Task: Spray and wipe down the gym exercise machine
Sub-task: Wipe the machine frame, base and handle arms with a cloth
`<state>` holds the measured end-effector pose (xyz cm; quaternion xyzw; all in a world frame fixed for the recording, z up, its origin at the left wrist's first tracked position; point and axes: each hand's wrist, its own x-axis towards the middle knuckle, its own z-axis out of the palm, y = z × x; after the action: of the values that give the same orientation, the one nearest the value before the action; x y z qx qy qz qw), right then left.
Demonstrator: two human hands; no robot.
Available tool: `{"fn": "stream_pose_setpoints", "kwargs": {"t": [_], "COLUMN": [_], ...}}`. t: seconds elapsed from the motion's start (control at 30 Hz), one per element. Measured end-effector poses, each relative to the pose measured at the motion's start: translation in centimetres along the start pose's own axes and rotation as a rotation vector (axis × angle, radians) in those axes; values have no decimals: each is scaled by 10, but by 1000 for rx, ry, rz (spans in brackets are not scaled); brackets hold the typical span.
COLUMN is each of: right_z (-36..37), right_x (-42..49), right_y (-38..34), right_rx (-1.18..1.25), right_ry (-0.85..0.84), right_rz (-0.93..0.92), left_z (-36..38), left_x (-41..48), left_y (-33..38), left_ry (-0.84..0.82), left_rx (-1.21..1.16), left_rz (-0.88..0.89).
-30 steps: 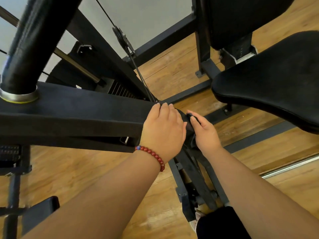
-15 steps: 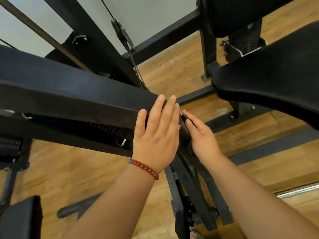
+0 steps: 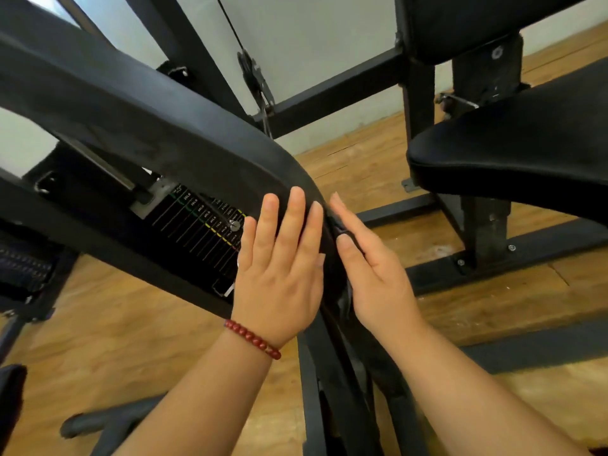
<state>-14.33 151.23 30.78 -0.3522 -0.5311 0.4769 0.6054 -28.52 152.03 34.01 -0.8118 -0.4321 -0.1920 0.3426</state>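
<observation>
Wooden floor (image 3: 131,340) and a pale wall (image 3: 312,44) lie behind the black exercise machine (image 3: 148,126), whose thick curved beam sweeps from upper left down to the middle. Beneath the beam we see the weight stack (image 3: 204,232) with its coloured labels. Our left hand (image 3: 279,274), a red bead bracelet (image 3: 253,339) at the wrist, lies flat on the beam's lower bend with fingers straight and slightly spread. Just beside it, our right hand (image 3: 378,274) presses along the beam's right edge, fingers straight, thumb pinching a dark cloth (image 3: 339,225) against the forefinger. Further right, well apart, sits the padded seat (image 3: 526,153).
</observation>
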Motion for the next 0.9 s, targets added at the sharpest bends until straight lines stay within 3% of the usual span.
{"fn": "stream_pose_setpoints", "kwargs": {"t": [0.2, 0.4, 0.57, 0.77, 0.9], "right_z": [-5, -8, -12, -10, -17], "right_x": [-4, -17, -37, -33, -54], "right_y": [41, 46, 81, 60, 101], "right_rx": [25, -24, 2, 9, -1], "right_ry": [45, 6, 81, 35, 80], "right_rz": [27, -86, 135, -59, 116], "left_z": [20, 35, 36, 40, 48], "left_x": [-13, -34, -41, -49, -63], "left_y": [12, 24, 26, 36, 49], "left_ry": [55, 70, 31, 19, -4], "left_rx": [2, -23, -35, -99, -126], "left_rz": [-29, -45, -59, -116, -155]}}
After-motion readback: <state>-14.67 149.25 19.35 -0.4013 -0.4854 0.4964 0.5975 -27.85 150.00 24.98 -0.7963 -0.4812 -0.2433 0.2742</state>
